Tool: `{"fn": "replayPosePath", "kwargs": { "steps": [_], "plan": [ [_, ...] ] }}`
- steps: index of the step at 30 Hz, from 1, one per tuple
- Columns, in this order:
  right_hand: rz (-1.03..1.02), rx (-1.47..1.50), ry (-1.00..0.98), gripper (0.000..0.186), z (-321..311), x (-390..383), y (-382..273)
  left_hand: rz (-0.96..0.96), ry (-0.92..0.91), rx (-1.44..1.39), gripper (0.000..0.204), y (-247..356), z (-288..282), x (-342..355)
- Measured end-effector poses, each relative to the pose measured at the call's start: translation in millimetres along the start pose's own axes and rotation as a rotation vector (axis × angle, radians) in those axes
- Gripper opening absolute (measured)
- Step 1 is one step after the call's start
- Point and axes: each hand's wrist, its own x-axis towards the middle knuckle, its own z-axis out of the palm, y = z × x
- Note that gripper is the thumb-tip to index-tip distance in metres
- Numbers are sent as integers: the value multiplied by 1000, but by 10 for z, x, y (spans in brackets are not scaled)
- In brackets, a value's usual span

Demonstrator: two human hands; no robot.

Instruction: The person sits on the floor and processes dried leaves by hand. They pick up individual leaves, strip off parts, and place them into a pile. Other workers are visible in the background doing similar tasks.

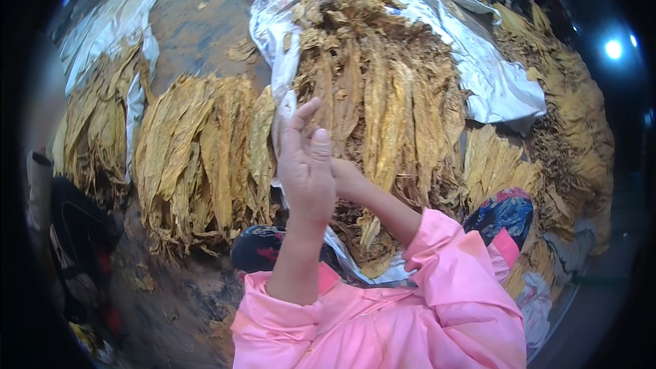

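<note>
My left hand is raised in front of me, with its thumb up and a finger stretched out. Nothing shows in its grasp. Crossing behind it from the right, my right hand seems to meet the left at the palm or wrist; its fingers are hidden. Just beyond both hands lies a broad pile of dried yellow-brown leaves, which look like tobacco, on a white plastic sheet. To the left is a second leaf bundle, its long leaves side by side and pointing toward me.
Another leaf bundle lies at the far left. A short leaf stack and a large leaf heap stand on the right. White sheeting covers part of the back. Close to me are my patterned knees. Dark clothing shows at left.
</note>
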Motion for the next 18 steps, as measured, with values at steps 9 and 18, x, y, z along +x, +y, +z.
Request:
{"fn": "replayPosePath", "kwargs": {
  "steps": [9,18],
  "plan": [
    [271,83,515,28,-1249,-848,477,-109,-80,60,29,-123,266,-82],
    [315,-651,621,66,-844,-563,434,-11,-93,383,32,-330,328,-137]
  ]
}}
